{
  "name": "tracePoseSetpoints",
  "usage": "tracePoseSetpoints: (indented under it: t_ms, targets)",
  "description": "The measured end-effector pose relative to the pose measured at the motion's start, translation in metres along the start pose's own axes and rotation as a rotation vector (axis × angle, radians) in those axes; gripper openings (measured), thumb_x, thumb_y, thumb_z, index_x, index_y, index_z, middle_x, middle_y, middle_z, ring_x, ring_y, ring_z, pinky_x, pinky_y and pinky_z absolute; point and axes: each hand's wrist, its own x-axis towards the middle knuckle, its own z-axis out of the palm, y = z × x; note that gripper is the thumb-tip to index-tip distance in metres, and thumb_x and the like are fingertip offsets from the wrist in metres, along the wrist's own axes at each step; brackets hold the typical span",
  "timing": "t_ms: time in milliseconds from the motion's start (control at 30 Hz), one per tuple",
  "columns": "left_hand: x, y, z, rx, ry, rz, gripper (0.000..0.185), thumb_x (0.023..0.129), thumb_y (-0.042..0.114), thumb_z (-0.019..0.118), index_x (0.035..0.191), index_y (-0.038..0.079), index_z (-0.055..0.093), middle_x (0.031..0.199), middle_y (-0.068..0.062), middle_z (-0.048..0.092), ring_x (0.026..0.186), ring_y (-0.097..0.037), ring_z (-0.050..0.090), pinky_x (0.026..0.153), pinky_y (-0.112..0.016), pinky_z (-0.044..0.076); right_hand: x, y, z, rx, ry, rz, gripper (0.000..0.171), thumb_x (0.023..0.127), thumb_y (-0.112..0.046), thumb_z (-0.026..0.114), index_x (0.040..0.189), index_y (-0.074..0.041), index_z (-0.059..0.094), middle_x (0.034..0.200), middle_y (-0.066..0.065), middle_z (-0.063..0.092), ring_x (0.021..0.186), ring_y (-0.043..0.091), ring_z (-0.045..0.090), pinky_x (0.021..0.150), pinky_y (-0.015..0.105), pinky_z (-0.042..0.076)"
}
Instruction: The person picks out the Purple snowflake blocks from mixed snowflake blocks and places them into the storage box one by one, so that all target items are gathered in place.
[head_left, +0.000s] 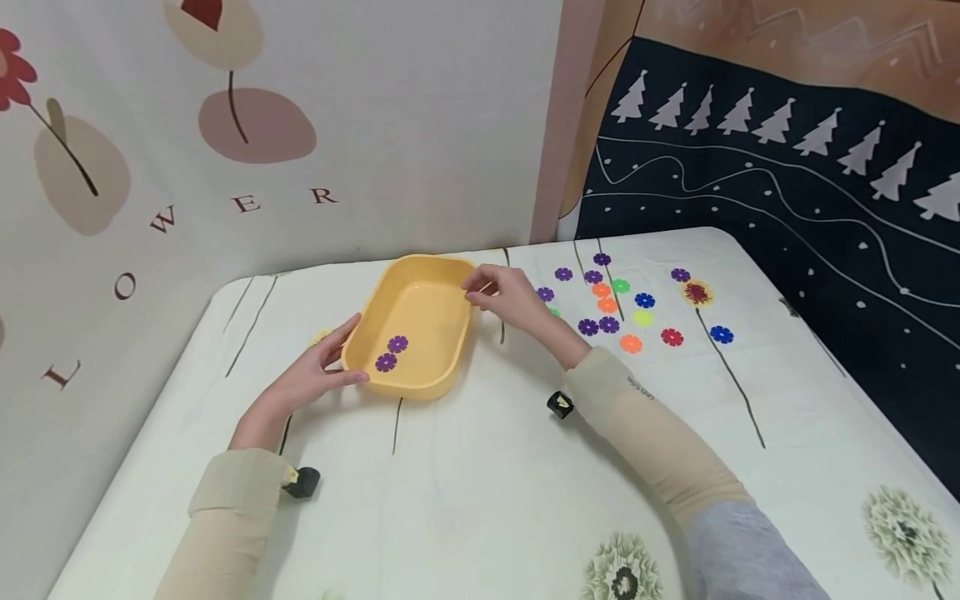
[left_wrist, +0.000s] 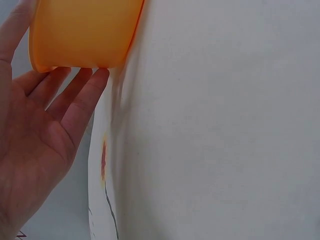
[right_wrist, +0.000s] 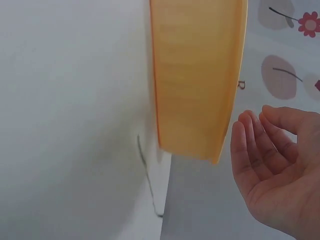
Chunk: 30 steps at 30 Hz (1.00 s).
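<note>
A yellow tray [head_left: 408, 389] with raised walls stands toward the back of the table, with two purple flower-shaped discs [head_left: 397, 343] inside near its front. At the tray's front-left corner my left hand [head_left: 318, 371] holds on, thumb over the rim and fingers against the outer wall. The left wrist view shows those fingertips touching the wall. My right hand [head_left: 513, 298] is at the tray's right rim with its fingers curved and the thumb close to the index fingertip. No piece shows between them in the right wrist view [right_wrist: 275, 165], and whether something small is hidden there I cannot tell.
Several flower-shaped discs lie scattered right of the tray: purple [head_left: 609, 325], orange [head_left: 631, 343], green [head_left: 620, 286], blue [head_left: 722, 334], red [head_left: 672, 337] and yellow [head_left: 642, 317]. A white patterned cloth [head_left: 465, 492] covers the table. Printed curtains hang behind and at the right.
</note>
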Motion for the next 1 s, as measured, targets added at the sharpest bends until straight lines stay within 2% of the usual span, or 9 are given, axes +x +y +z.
tracePoseSetpoints:
  t_ms: [233,533,767,1000]
  targets:
    - [-0.001,0.001,-0.001,-0.004,-0.006,-0.01,0.097,0.09,0.028,0.074,0.162,0.031,0.008,0.168,-0.013,0.015,0.149,-0.045,0.028,0.113,-0.062,0.037,-0.01,0.016,-0.022,-0.034,0.019,0.075,0.017,0.096,-0.015,0.066,0.112,-0.008,0.068,0.11,0.011,0.07,0.095,0.023,0.066,0.083,0.028,0.061]
    - [-0.002,0.0,-0.003,-0.011,-0.009,-0.002,0.097,0.091,0.027,0.074,0.161,0.033,0.008,0.168,-0.012,0.016,0.148,-0.045,0.029,0.113,-0.062,0.037,-0.02,0.036,-0.046,-0.072,0.015,0.11,0.02,0.097,-0.015,0.065,0.114,-0.005,0.067,0.111,0.013,0.07,0.094,0.027,0.068,0.082,0.029,0.059]
    - [-0.001,0.0,-0.002,-0.015,-0.012,0.004,0.097,0.091,0.027,0.074,0.162,0.031,0.008,0.168,-0.013,0.016,0.148,-0.044,0.03,0.113,-0.061,0.038,-0.032,0.05,-0.059,-0.138,0.015,0.129,0.021,0.097,-0.017,0.065,0.115,-0.006,0.068,0.113,0.013,0.07,0.104,0.027,0.063,0.096,0.039,0.054]
    - [-0.001,0.001,-0.001,-0.007,-0.011,-0.005,0.096,0.091,0.027,0.074,0.162,0.03,0.008,0.168,-0.012,0.015,0.149,-0.044,0.029,0.114,-0.061,0.037,-0.042,0.061,-0.069,-0.188,-0.029,0.204,0.023,0.097,-0.018,0.065,0.117,-0.007,0.068,0.118,0.013,0.069,0.106,0.028,0.063,0.097,0.04,0.054]
